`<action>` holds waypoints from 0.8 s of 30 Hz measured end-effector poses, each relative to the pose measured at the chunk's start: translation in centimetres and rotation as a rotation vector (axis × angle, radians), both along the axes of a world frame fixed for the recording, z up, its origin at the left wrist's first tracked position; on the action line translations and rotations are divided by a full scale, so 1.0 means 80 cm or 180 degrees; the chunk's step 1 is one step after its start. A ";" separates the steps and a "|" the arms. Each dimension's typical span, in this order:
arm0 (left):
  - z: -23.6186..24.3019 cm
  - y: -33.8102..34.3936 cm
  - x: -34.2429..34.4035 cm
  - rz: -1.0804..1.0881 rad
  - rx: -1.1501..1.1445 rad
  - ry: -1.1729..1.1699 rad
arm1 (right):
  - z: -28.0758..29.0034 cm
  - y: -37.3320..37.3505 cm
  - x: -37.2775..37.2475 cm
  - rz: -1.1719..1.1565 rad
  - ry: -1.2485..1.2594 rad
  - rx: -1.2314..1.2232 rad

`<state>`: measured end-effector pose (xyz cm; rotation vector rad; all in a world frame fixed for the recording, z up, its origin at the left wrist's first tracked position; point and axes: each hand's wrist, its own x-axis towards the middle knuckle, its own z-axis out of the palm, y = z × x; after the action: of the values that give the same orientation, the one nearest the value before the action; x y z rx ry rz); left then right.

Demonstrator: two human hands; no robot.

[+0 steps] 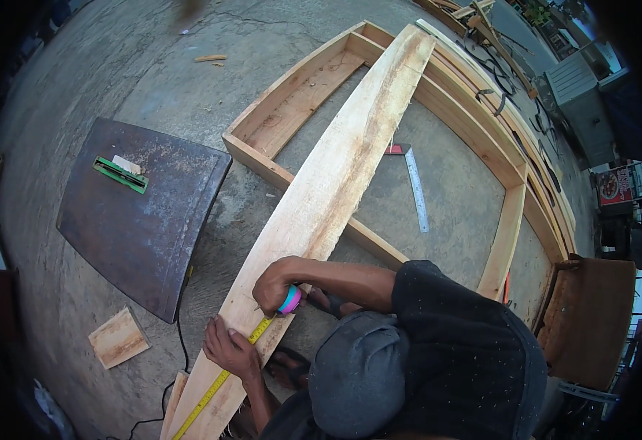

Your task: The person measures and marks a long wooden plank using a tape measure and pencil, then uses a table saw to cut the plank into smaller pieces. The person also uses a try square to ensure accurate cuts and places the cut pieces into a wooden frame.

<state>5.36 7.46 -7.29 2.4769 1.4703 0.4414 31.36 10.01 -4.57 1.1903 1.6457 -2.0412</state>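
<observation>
Neither of my own hands shows in this view. A co-worker in a grey cap (360, 374) and black shirt (460, 359) bends over a long pale plank (328, 176) with a rough edge. The co-worker's upper hand (271, 284) is closed at a blue and pink tape measure (290, 299); the fingertips are partly hidden. From its case the yellow blade (212, 390) runs along the plank to the lower edge of the picture. The co-worker's other hand (231, 350) lies on the plank beside the blade. Beneath the plank is a wooden frame (500, 246) with several compartments.
A try square (416, 192) lies on the concrete inside the frame. To the left, a dark metal-topped table (141, 213) bears a green level (119, 174). A wood offcut (119, 338) and a black cable (182, 345) are nearby. Boards and straps (500, 81) line the far right.
</observation>
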 end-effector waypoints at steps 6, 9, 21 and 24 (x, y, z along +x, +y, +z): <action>-0.001 -0.008 0.018 -0.0003 0.0016 -0.0038 | -0.016 -0.009 0.015 0.0025 0.0080 0.0196; -0.001 -0.004 0.013 0.0027 0.0015 -0.0052 | -0.033 0.002 0.006 0.0129 0.0253 0.0377; 0.050 -0.016 -0.022 -0.0131 0.0379 -0.0779 | 0.051 -0.011 -0.014 -0.0339 -0.0718 0.0514; 0.035 -0.038 -0.038 -0.0003 0.0227 -0.0984 | 0.062 -0.024 -0.050 -0.0147 -0.0845 0.0557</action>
<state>2.31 4.41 -4.50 2.3290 1.3484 0.8470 27.39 8.12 0.38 1.4975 1.7040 -1.7023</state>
